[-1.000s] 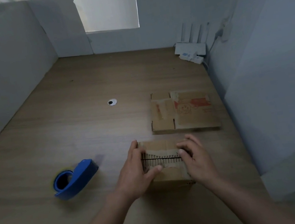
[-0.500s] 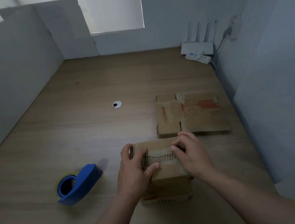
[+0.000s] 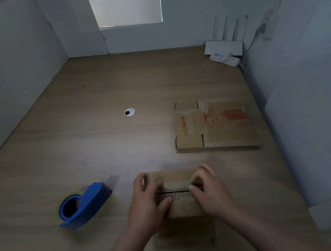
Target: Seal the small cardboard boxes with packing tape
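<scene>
1. Holding on as a second ago, the left hand (image 3: pixel 148 200) and right hand (image 3: pixel 210 190) curl their fingers over the small cardboard box (image 3: pixel 182 208), near the table's (image 3: pixel 75 140) front edge.
2. Its top flaps meet at a thin dark seam, so taping probably comes next.
3. The box's contents are hidden.
4. A blue tape dispenser (image 3: pixel 83 204) lies untouched to its left, and a flattened box (image 3: pixel 215 125) lies beyond.

White router (image 3: pixel 223 46) in far right corner of wooden table (image 3: pixel 75 140); round grommet (image 3: pixel 129 112) mid-surface.
</scene>
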